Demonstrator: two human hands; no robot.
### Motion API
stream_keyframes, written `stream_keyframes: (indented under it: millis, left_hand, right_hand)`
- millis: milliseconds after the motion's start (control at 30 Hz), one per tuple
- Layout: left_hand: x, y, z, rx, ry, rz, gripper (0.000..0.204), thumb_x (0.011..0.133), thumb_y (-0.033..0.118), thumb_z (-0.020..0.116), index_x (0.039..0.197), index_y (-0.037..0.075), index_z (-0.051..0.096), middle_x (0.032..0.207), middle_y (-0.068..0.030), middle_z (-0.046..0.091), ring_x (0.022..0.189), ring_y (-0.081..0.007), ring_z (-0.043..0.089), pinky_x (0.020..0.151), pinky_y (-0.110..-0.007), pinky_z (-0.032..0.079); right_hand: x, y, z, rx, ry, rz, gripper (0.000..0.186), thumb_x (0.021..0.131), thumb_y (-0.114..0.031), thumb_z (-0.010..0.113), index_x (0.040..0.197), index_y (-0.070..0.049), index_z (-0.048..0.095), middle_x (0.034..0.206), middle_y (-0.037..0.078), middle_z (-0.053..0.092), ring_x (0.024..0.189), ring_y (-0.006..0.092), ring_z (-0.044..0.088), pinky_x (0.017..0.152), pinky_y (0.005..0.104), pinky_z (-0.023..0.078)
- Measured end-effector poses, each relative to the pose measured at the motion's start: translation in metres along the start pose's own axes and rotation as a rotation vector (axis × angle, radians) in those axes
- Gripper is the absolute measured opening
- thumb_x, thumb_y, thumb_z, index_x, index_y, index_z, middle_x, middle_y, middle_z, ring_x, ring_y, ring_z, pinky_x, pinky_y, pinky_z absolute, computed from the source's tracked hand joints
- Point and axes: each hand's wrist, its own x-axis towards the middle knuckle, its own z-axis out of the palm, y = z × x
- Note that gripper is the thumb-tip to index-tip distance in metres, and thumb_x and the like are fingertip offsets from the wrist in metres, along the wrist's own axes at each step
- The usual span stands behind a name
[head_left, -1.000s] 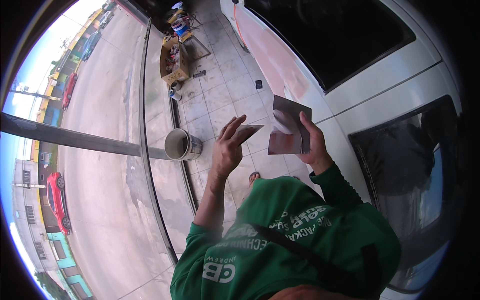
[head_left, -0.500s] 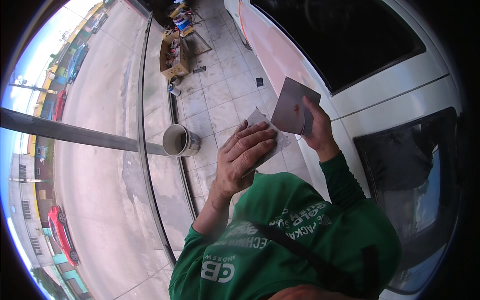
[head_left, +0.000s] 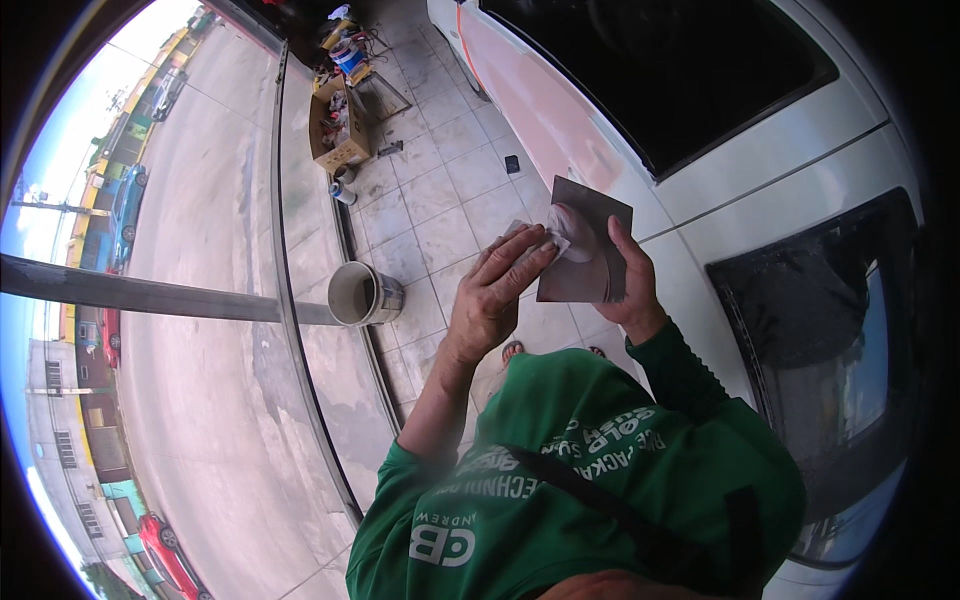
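Left hand [head_left: 488,300] mostly hides thin plate [head_left: 560,242]; white car [head_left: 760,165] cut off by top edge.

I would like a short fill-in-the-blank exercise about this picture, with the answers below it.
The person's ____ hand holds the dark plate by its edge.
The sweatshirt is ____ in colour.
The bucket stands on the person's ____ side.
The cardboard box stands ____ from the person than the bucket.

Missing words: right; green; left; farther.

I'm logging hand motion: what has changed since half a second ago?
The left hand has brought its thin sheet forward over the plate's left edge. Pale paste now shows on the plate, where a small red mark did. The right hand still holds the plate; nothing was let go.
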Motion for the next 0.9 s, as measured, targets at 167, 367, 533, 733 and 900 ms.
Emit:
stream_keyframes:
  millis: [167, 367, 533, 733, 900]
  left_hand:
    - [0.021, -0.048, -0.031, -0.113, 0.049, -0.093, 0.048, 0.082, -0.014, 0.056, 0.119, 0.011, 0.074, 0.124, -0.0109, 0.07, 0.112, -0.0326, 0.068, 0.094, -0.038, 0.057]
    - [-0.004, -0.02, 0.017, -0.143, -0.016, 0.082, 0.032, 0.078, -0.001, 0.067, 0.105, 0.013, 0.078, 0.11, -0.0061, 0.075, 0.111, -0.0272, 0.069, 0.098, -0.041, 0.055]
    - [-0.018, 0.002, -0.03, -0.029, -0.064, 0.177, 0.033, 0.078, 0.005, 0.07, 0.11, 0.013, 0.077, 0.114, -0.0068, 0.074, 0.115, -0.0292, 0.068, 0.105, -0.048, 0.05]
    - [-0.005, 0.005, -0.013, -0.219, 0.333, 0.184, 0.044, 0.083, -0.008, 0.064, 0.126, 0.003, 0.067, 0.13, -0.0188, 0.065, 0.126, -0.039, 0.061, 0.107, -0.048, 0.048]
    - [-0.042, -0.072, -0.018, 0.142, 0.098, -0.137, 0.055, 0.076, -0.014, 0.055, 0.122, 0.013, 0.072, 0.133, -0.0108, 0.065, 0.116, -0.035, 0.064, 0.093, -0.041, 0.057]
  right_hand:
    - [0.003, -0.022, 0.008, -0.716, -0.049, -0.026, 0.058, 0.109, -0.042, 0.042, 0.148, 0.002, 0.043, 0.139, 0.014, 0.058, 0.13, 0.0241, 0.057, 0.111, 0.0373, 0.043]
    - [0.027, 0.003, 0.005, -0.911, 0.276, -0.157, 0.048, 0.105, -0.04, 0.052, 0.121, 0.004, 0.061, 0.112, 0.015, 0.066, 0.098, 0.0218, 0.063, 0.083, 0.0359, 0.051]
    - [0.039, -0.012, -0.003, -0.194, 0.38, -0.127, 0.048, 0.102, -0.031, 0.059, 0.139, -0.001, 0.05, 0.126, 0.012, 0.064, 0.113, 0.0267, 0.065, 0.096, 0.0427, 0.055]
    - [0.029, 0.024, 0.025, 0.103, 0.064, 0.028, 0.039, 0.102, -0.025, 0.059, 0.134, -0.003, 0.054, 0.123, 0.012, 0.067, 0.113, 0.0238, 0.066, 0.098, 0.0386, 0.055]
    - [0.017, 0.035, 0.029, -0.248, 0.151, -0.065, 0.047, 0.106, -0.037, 0.053, 0.14, -0.005, 0.052, 0.128, 0.01, 0.064, 0.119, 0.0232, 0.063, 0.101, 0.0401, 0.052]
